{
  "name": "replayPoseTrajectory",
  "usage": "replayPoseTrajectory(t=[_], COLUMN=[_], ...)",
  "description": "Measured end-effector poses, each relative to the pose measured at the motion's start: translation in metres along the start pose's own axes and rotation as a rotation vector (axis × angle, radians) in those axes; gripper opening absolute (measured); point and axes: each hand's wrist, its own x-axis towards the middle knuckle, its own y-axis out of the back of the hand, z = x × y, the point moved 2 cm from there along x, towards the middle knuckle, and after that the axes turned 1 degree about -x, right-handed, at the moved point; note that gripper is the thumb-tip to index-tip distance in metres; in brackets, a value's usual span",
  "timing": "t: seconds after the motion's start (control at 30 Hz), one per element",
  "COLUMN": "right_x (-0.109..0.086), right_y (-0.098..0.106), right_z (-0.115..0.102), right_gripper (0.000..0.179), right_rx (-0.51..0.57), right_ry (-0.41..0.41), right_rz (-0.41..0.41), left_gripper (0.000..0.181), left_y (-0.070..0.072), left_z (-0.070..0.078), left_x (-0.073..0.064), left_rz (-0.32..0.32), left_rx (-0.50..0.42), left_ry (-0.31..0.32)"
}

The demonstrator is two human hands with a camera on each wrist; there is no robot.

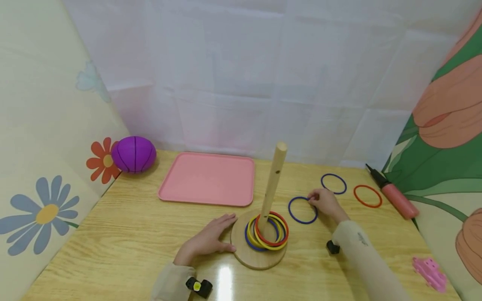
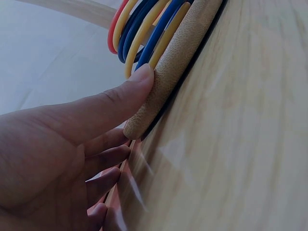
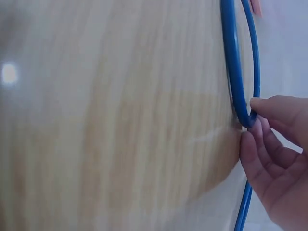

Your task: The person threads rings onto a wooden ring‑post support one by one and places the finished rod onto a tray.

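My right hand (image 1: 326, 204) pinches the right edge of a blue ring (image 3: 233, 57) between thumb and fingers, low over the table. In the head view that ring lies just right of a wooden peg stand. My left hand (image 1: 207, 240) rests against the left rim of the stand's round base (image 1: 260, 262), its thumb on the edge and its fingers extended. Around the foot of the upright wooden post (image 1: 273, 179) are several stacked rings (image 1: 288, 232) in red, yellow and blue, lying slightly askew.
Another blue ring (image 1: 333, 174) and a red ring (image 1: 367, 186) lie right of my right hand. Beyond them is a red hand pump (image 1: 400, 200). A pink tray (image 1: 211, 179) sits behind the stand, with a purple ball (image 1: 134, 154) farther left. A pink toy (image 1: 430, 272) lies near right.
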Motion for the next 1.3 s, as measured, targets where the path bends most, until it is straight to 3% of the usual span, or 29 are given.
replayPoseTrajectory(t=[0.17,0.57,0.83,0.93,1.1,1.3], right_x=[-0.004,-0.017,-0.022,-0.025,-0.031,-0.042], right_y=[0.001,0.027,0.058,0.07,0.087,0.104], right_z=[0.001,-0.016,-0.048,-0.064,-0.091,-0.123], right_gripper=[0.008,0.018,0.032,0.028,0.006,0.01], right_rx=[0.04,0.242,0.591,0.719,0.825,0.978], right_ry=[0.008,-0.123,-0.163,-0.187,-0.164,-0.09], right_rz=[0.035,0.136,0.253,0.273,0.289,0.299], left_gripper=[0.09,0.09,0.089,0.089,0.089,0.09], left_y=[0.0,0.0,0.001,0.001,0.0,-0.001], left_z=[0.0,0.0,0.0,-0.001,-0.002,-0.002], left_x=[0.0,0.0,0.001,0.001,0.002,0.001], left_rz=[-0.002,-0.002,0.0,-0.001,-0.002,0.0], left_rx=[0.002,0.005,0.007,0.008,0.008,0.007], left_ry=[-0.002,-0.007,-0.003,-0.004,-0.004,-0.002])
